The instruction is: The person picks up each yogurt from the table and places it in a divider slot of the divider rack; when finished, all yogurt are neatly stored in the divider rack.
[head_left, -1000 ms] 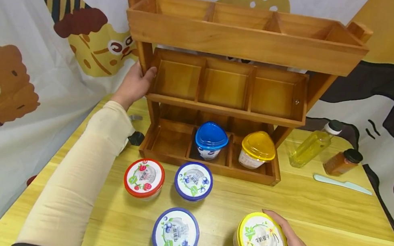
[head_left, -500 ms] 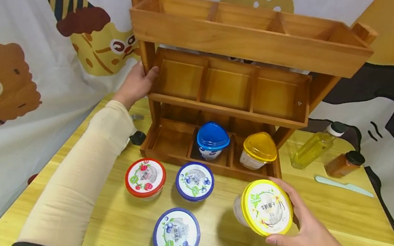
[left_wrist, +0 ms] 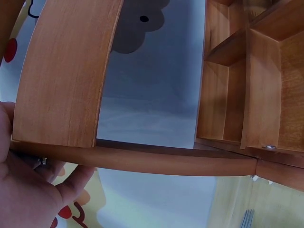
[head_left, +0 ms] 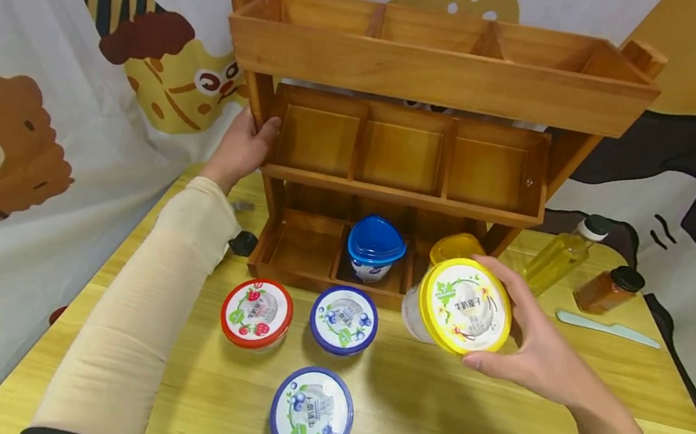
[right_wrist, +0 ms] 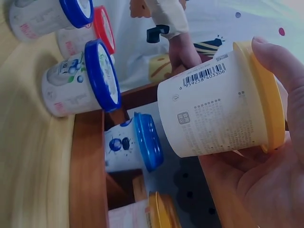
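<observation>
My left hand (head_left: pixel 243 148) grips the left upright of a wooden three-tier rack (head_left: pixel 441 77), thumb at the middle tray's end. In the left wrist view its fingers (left_wrist: pixel 78 183) wrap under the rack's side post. My right hand (head_left: pixel 534 338) holds a yogurt tub with a yellow lid (head_left: pixel 466 307) by its lid rim, tilted above the table in front of the bottom tray. That tub partly hides a yellow-capped cup (head_left: pixel 455 247) in the right compartment. A blue-capped cup (head_left: pixel 376 242) stands in the middle compartment.
On the table are a red-lidded tub (head_left: pixel 256 314), a blue-lidded tub (head_left: pixel 344 320) and another blue-lidded tub (head_left: pixel 311 415) nearer. An oil bottle (head_left: pixel 563 252), a brown jar (head_left: pixel 608 290) and a pale knife (head_left: pixel 607 328) lie right of the rack. A fork (left_wrist: pixel 248 218) lies at left.
My right hand has lifted the yellow-lidded tub off the near table and carried it up and forward toward the rack. My left hand stays on the rack's upright.
</observation>
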Available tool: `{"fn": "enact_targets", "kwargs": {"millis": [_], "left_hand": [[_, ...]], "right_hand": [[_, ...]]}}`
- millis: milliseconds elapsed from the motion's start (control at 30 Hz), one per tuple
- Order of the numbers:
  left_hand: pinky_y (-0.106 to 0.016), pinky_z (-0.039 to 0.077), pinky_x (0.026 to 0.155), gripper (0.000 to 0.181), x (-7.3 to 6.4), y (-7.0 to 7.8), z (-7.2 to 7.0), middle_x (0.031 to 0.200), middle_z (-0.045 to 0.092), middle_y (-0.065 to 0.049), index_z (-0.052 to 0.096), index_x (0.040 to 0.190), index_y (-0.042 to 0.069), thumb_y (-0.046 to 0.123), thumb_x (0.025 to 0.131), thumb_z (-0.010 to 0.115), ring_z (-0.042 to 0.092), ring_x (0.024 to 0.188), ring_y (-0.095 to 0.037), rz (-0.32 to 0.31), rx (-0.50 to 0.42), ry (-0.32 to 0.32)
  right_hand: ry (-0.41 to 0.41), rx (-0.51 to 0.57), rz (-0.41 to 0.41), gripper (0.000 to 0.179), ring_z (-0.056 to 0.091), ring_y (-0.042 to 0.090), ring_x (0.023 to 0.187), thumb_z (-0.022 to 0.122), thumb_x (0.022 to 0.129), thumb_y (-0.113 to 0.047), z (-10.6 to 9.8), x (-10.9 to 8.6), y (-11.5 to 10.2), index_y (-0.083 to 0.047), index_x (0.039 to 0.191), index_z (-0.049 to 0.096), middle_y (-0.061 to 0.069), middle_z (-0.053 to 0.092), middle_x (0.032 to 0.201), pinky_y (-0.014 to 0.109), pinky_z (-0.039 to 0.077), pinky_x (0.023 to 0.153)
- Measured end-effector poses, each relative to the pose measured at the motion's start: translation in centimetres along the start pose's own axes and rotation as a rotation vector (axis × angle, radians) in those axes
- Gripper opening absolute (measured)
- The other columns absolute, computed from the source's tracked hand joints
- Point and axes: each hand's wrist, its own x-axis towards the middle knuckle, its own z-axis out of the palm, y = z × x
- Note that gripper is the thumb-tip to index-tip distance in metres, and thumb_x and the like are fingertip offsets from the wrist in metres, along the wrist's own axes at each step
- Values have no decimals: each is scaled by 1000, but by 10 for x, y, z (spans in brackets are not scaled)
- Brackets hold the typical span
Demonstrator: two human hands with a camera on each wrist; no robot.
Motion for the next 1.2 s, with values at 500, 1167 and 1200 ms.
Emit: {"fn": "enact_targets", "kwargs": {"millis": [500,1167,1200], "left_hand": [[-43,40,107,50,1,-3,-1,136,51,-18,36,146,8,38,106,37,52,120,-28,-19,-4,-3],[-43,39,107,51,2,-1,-1,138,49,-18,34,147,10,39,106,36,52,120,-27,-23,8,0],[-42,39,106,50,3,-1,-1,137,50,-17,34,147,10,39,106,36,52,120,-27,-21,10,2]], "right_hand": [[-115,46,6,103,48,25,117,85,75,-7,20,62,-17,-29,153,22,4,37,144,31,57,83],[-201,59,91,98,54,21,113,86,77,-27,57,129,-14,-25,152,24,5,52,130,41,45,99],[-202,64,93,98,54,21,113,86,77,-26,59,132,-14,-24,152,24,5,52,130,41,45,99]]}}
